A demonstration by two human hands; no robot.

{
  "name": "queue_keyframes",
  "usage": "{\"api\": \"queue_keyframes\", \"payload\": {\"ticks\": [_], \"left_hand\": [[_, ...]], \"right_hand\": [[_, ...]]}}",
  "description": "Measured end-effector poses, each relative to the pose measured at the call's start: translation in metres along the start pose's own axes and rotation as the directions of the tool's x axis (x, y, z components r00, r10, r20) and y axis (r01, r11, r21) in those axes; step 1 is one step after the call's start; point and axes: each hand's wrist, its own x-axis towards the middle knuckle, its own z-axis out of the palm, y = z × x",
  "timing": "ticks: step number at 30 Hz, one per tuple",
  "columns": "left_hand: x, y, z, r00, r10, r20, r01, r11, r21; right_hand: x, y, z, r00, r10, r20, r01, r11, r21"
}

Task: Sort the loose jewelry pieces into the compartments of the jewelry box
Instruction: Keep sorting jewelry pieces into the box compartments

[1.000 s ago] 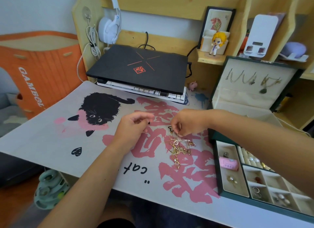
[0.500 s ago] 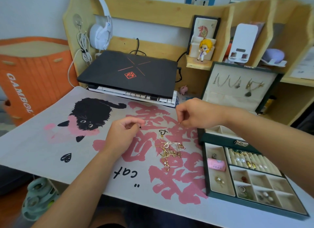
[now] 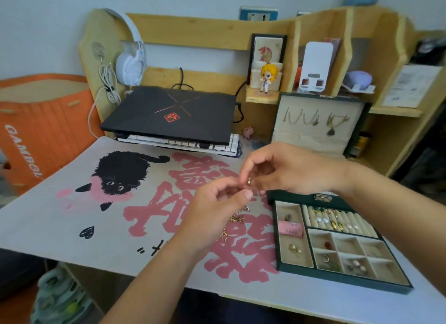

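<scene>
A small gold jewelry piece point(image 3: 249, 180) is pinched between the fingertips of my right hand point(image 3: 287, 171), raised above the mat. My left hand point(image 3: 217, 210) meets it from below, its fingertips touching the same piece. Under my left hand lies a pile of loose gold jewelry point(image 3: 235, 223) on the desk mat, partly hidden. The green jewelry box point(image 3: 299, 272) stands open at the right, with rings in its ring rolls, small pieces in several compartments, and necklaces hanging in its raised lid point(image 3: 318, 123).
A pink tube point(image 3: 290, 229) lies in the box's long left compartment. A closed black laptop point(image 3: 171, 114) on a keyboard sits at the back of the cat-print desk mat point(image 3: 72, 227). Wooden shelves with a figurine point(image 3: 268, 77) stand behind; an orange bin point(image 3: 29, 130) is at left.
My right hand lifted a small gold piece off the pile. My left hand moved right to meet it, and both now hold the piece together above the mat.
</scene>
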Motion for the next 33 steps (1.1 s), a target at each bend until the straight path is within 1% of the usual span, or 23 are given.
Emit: {"api": "queue_keyframes", "payload": {"ticks": [2, 4, 8, 11, 13, 16, 18, 20, 23, 25, 27, 30, 33], "left_hand": [[-0.005, 0.003, 0.006, 0.999, -0.014, 0.036, 0.014, 1.0, -0.007], [-0.008, 0.003, 0.014, 0.999, -0.018, 0.037, 0.018, 1.0, 0.013], [-0.011, 0.004, 0.027, 0.999, -0.029, -0.039, 0.028, 0.999, -0.03], [-0.016, 0.006, 0.035, 0.997, -0.006, -0.082, 0.008, 1.0, 0.019], [-0.02, 0.008, 0.04, 0.994, 0.014, -0.108, -0.01, 0.999, 0.03], [-0.026, 0.013, 0.05, 0.989, 0.025, -0.144, -0.025, 1.0, 0.001], [-0.027, 0.015, 0.056, 0.988, 0.013, -0.153, -0.022, 0.998, -0.058], [-0.028, 0.017, 0.06, 0.991, 0.013, -0.136, -0.026, 0.995, -0.094], [-0.027, 0.019, 0.065, 0.993, 0.065, -0.098, -0.069, 0.997, -0.046], [-0.026, 0.022, 0.068, 0.992, 0.092, -0.081, -0.092, 0.996, -0.004], [-0.024, 0.021, 0.07, 0.993, 0.101, -0.067, -0.1, 0.995, 0.014], [-0.024, 0.019, 0.075, 0.993, 0.107, -0.049, -0.106, 0.994, 0.023], [-0.027, 0.016, 0.079, 0.997, 0.075, -0.014, -0.075, 0.997, 0.002]], "right_hand": [[-0.012, 0.0, 0.0, 1.0, 0.014, -0.026, -0.013, 0.999, 0.03], [-0.024, 0.0, -0.001, 0.999, 0.027, -0.046, -0.025, 0.999, 0.049], [-0.04, 0.004, -0.001, 0.991, 0.082, -0.102, -0.075, 0.995, 0.068], [-0.053, 0.008, 0.004, 0.982, 0.125, -0.144, -0.111, 0.989, 0.097], [-0.061, 0.009, 0.009, 0.969, 0.149, -0.199, -0.124, 0.983, 0.132], [-0.071, 0.011, 0.017, 0.936, 0.202, -0.288, -0.145, 0.967, 0.208], [-0.077, 0.012, 0.025, 0.905, 0.274, -0.325, -0.188, 0.944, 0.272], [-0.082, 0.014, 0.036, 0.879, 0.339, -0.335, -0.208, 0.905, 0.37], [-0.09, 0.014, 0.048, 0.845, 0.425, -0.326, -0.206, 0.819, 0.535], [-0.096, 0.015, 0.051, 0.83, 0.425, -0.361, -0.194, 0.827, 0.527], [-0.101, 0.015, 0.054, 0.813, 0.373, -0.448, -0.16, 0.881, 0.445], [-0.109, 0.017, 0.061, 0.78, 0.312, -0.542, -0.077, 0.908, 0.412], [-0.117, 0.022, 0.071, 0.734, 0.266, -0.625, -0.019, 0.928, 0.373]]}}
